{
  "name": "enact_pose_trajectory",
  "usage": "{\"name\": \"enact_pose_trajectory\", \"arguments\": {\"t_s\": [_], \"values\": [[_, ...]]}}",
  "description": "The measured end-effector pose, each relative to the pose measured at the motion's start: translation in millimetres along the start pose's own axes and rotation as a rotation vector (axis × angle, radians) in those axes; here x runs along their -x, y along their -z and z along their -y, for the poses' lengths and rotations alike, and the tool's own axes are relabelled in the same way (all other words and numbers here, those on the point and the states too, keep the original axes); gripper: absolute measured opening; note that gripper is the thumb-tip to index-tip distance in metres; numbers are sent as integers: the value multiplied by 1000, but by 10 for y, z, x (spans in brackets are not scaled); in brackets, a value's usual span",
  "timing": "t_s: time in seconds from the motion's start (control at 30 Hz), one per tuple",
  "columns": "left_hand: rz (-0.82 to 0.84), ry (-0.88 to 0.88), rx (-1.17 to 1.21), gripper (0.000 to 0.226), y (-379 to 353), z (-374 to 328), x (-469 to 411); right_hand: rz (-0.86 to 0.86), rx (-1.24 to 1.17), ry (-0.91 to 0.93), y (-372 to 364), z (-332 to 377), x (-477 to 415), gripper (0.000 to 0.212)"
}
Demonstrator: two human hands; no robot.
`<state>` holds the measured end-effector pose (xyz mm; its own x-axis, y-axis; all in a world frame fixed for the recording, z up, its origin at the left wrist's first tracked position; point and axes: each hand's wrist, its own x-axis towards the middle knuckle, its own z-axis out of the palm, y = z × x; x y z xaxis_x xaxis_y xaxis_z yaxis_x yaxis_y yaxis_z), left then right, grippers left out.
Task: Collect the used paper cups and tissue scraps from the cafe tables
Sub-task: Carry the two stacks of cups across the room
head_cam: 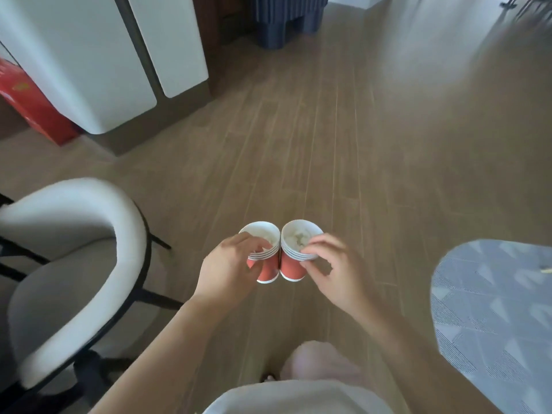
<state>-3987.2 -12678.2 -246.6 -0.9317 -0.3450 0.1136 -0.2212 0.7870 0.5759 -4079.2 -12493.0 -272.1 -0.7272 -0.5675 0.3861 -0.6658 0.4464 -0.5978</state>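
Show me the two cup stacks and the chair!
Left cup stack (268,271): head view, red side wall.
Right cup stack (292,268): head view, red side wall.
Chair (89,198): head view, white curved backrest.

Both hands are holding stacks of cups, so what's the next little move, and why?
Probably nest the two together: the left hand grips one stack of orange-red paper cups, the right hand pinches the other stack, rims touching, white tissue scraps in both tops. One stack would free a hand.
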Motion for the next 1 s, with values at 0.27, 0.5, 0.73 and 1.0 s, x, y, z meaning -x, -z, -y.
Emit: {"name": "enact_pose_trajectory", "arguments": {"t_s": [0.27, 0.5, 0.73, 1.0], "values": [[53, -1, -7, 28, -321, 396, -2271, 32, 2, -6, -473, -1154, -1955, 18], [33, 11, -19, 28, -362, 556, -4305, 39, -35, 39, -703, -2122, -3876, 25], [-1, 61, -29, 30, -364, 943, -6059, 58, -60, 47, -1122, -2762, -5562, 23], [12, 29, -6, 29, -368, 1630, -8449, 85, -51, 13, -1704, -3528, -7793, 14]]}}
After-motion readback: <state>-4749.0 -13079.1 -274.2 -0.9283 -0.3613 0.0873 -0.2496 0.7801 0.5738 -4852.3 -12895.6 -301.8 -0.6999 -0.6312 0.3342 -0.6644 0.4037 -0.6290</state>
